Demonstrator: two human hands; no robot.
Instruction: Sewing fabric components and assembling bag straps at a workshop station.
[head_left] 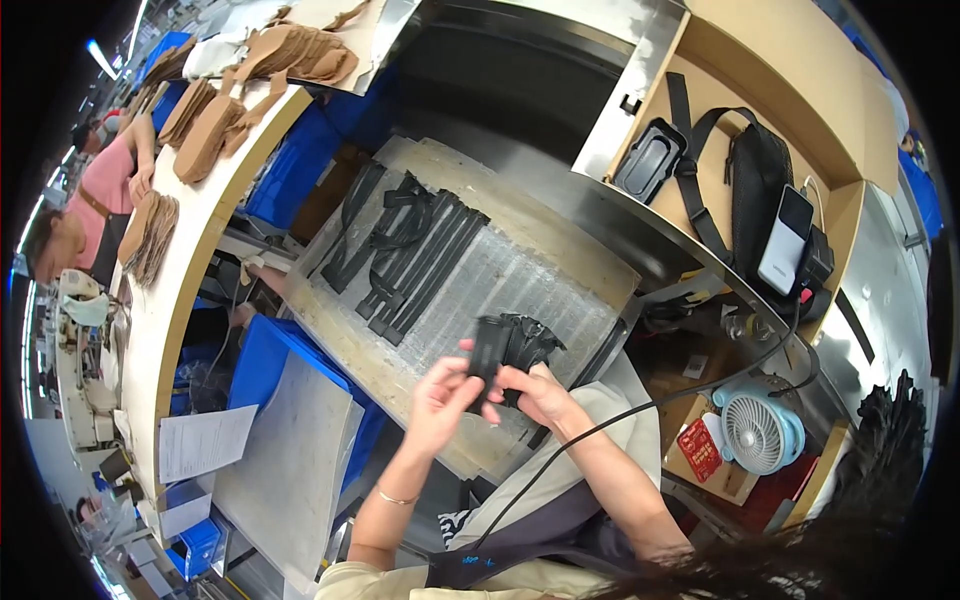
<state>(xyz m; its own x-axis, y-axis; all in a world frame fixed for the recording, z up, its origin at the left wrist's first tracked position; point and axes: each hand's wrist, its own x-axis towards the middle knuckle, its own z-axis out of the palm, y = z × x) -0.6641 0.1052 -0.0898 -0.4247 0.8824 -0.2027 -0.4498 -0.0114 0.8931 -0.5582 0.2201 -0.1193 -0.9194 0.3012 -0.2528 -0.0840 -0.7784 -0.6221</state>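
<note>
Over the near side of the grey worktop (560,270), a black bundle (489,346) sits between the left grip (438,398), its thumb and fingers closed on the bundle's left side, and the right grip (540,397), clamped on its lower right. Stacked brown pieces (208,135) and a blue bin (298,172) are left of the worktop; black strips (430,265) lie on its left half. Right of the worktop, a black cable (640,408) crosses over the right forearm (625,488), an open carton (715,75) holds a black bag (757,175), and a light-blue fan (760,432) stands below that.
</note>
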